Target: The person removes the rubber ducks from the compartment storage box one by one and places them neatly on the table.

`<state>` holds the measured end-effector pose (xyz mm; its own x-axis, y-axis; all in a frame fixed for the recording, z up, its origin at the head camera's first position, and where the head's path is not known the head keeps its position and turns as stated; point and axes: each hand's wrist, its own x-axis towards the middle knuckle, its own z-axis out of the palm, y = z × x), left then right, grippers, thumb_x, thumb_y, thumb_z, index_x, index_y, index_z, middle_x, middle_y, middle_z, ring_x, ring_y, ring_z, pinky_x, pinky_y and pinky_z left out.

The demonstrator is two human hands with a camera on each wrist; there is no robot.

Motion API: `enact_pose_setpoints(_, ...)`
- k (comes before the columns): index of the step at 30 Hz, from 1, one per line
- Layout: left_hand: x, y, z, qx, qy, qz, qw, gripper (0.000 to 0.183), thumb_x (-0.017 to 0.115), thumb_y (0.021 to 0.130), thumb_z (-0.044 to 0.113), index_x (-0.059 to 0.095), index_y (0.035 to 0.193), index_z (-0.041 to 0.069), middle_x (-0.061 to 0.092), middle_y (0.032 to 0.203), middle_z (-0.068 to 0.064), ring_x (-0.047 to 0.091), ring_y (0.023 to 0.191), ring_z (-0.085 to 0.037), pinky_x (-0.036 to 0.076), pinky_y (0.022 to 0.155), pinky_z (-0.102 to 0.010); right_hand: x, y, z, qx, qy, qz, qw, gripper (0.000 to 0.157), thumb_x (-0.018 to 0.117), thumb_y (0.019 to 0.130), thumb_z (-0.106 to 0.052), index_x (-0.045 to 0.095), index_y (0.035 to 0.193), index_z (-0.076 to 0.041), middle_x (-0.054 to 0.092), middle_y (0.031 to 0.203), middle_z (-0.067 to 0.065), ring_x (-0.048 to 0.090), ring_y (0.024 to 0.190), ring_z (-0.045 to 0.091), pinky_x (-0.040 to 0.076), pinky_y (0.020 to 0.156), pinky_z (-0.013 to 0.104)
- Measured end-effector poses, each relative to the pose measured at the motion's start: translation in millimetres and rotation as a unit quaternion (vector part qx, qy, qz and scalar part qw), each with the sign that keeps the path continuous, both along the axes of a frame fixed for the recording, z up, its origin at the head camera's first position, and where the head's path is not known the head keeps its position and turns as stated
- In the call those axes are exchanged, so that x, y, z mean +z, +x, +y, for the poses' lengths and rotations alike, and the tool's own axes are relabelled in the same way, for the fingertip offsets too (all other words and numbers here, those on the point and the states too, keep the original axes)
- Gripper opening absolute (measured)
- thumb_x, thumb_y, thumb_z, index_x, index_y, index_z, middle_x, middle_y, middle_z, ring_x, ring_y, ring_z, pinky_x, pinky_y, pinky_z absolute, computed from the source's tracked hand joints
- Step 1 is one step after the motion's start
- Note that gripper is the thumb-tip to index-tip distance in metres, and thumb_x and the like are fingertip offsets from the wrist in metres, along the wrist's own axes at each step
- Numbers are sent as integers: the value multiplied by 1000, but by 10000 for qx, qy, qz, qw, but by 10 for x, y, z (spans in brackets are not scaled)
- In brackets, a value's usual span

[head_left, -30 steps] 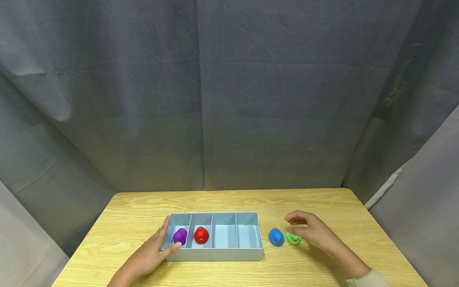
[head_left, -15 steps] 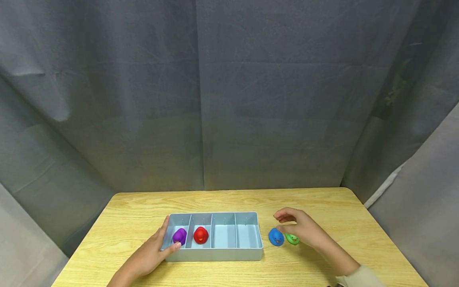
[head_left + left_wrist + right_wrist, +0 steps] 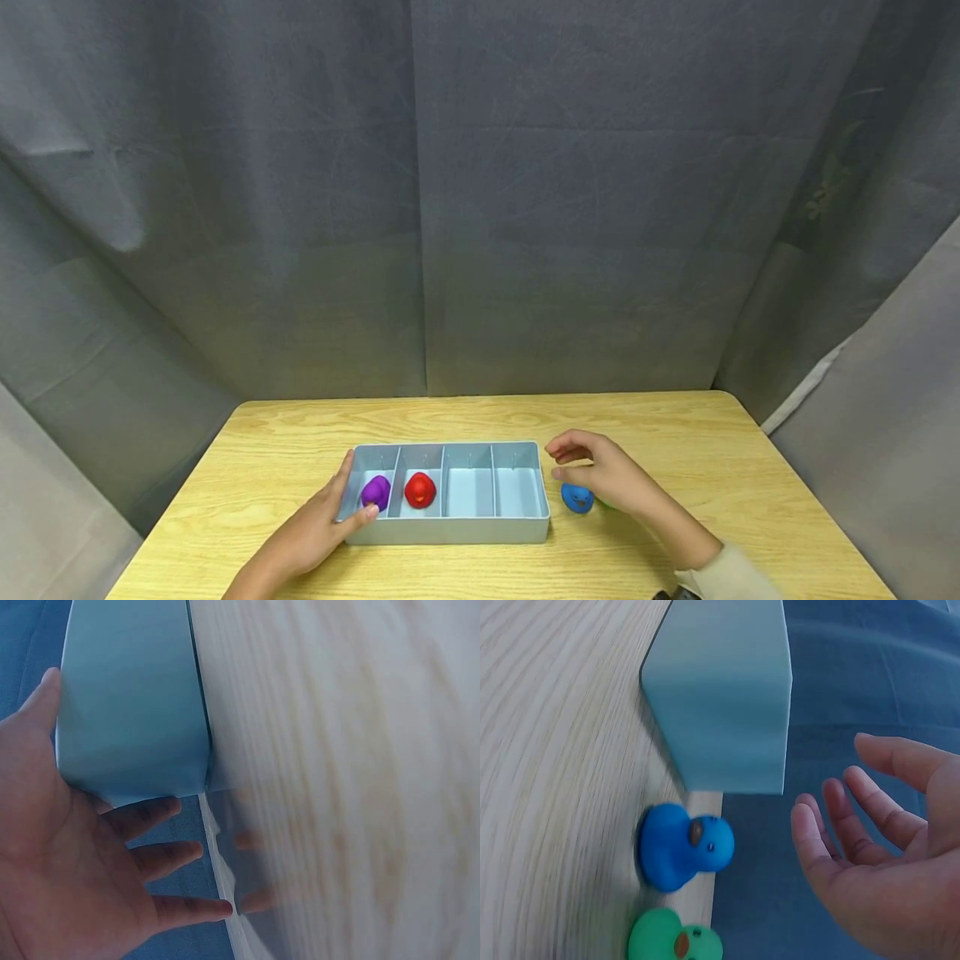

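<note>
My left hand (image 3: 313, 530) rests at the left end of a pale blue-grey divided box (image 3: 450, 531), its thumb at the front rim and its other fingers extended along the end wall. A purple rubber duck (image 3: 376, 493) sits in the leftmost compartment. Beside it, a red rubber duck (image 3: 420, 490) sits in the second one. My right hand (image 3: 602, 472) hovers with loosely bent fingers and nothing between them, close to the box's right end. Below it on the table stand a blue rubber duck (image 3: 676, 846) and a green one (image 3: 654, 939), which the hand mostly hides in the head view.
The two right-hand compartments (image 3: 470, 492) of the box show bare floors. A light wood table (image 3: 300, 425) carries everything, and grey curtains (image 3: 480, 208) hang behind it and at both sides. The right sleeve (image 3: 723, 573) is beige.
My right hand has moved left, from over the green duck past the blue duck toward the box, holding nothing. The left hand, the box and the ducks stay put.
</note>
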<state>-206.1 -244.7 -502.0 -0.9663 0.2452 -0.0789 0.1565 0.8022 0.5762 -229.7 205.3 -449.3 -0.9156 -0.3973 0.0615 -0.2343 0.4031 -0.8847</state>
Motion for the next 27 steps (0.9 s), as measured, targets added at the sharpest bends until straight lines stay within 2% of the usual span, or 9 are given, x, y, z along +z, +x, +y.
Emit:
enact_pose_setpoints(4, 7, -3, 6, 18, 53, -94, 9999, 99, 51, 100, 65, -3, 167, 16, 15, 169, -24, 25, 151, -51, 26, 118, -67, -2, -12, -96, 47, -21, -57, 10000, 32, 73, 97, -17, 66, 124, -3, 66, 123, 13, 63, 113, 32, 56, 89, 32)
enact_pose_setpoints(10, 14, 0, 7, 13, 0, -28, 10000, 99, 52, 100, 65, -2, 167, 17, 17, 169, -24, 27, 150, -50, 28, 118, -66, 2, -17, -238, 145, -153, -91, 9997, 30, 74, 96, -16, 67, 124, -4, 66, 122, 11, 64, 113, 31, 58, 86, 32)
enact_pose_setpoints(14, 12, 2, 1, 14, -44, 20, 10000, 100, 53, 99, 66, -1, 167, 17, 19, 168, -24, 29, 150, -50, 29, 118, -65, 4, -12, -328, 203, -261, -104, 9994, 30, 74, 96, -14, 67, 123, -5, 67, 124, 11, 64, 114, 35, 58, 86, 31)
enact_pose_setpoints(19, 5, -3, -6, 46, -13, -89, 9999, 100, 53, 99, 66, -2, 167, 18, 18, 169, -24, 28, 150, -50, 28, 118, -66, 18, -4, -455, 268, -311, -38, 9991, 29, 74, 95, -12, 68, 123, -4, 67, 124, 11, 64, 115, 38, 57, 85, 27)
enact_pose_setpoints(24, 8, -1, -3, 48, 8, -120, 9999, 100, 53, 99, 66, -3, 167, 18, 17, 169, -24, 27, 150, -50, 28, 118, -67, 7, -7, -602, 360, -362, 10, 9987, 28, 75, 94, -8, 69, 120, -3, 67, 124, 18, 64, 114, 40, 56, 85, 24)
enact_pose_setpoints(27, 7, -1, 0, 47, -5, -81, 10000, 100, 53, 99, 65, -2, 167, 18, 18, 168, -24, 28, 150, -50, 28, 117, -66, 0, -15, -682, 431, -406, 47, 9982, 27, 75, 93, -8, 69, 119, -3, 68, 123, 17, 65, 114, 42, 56, 85, 24)
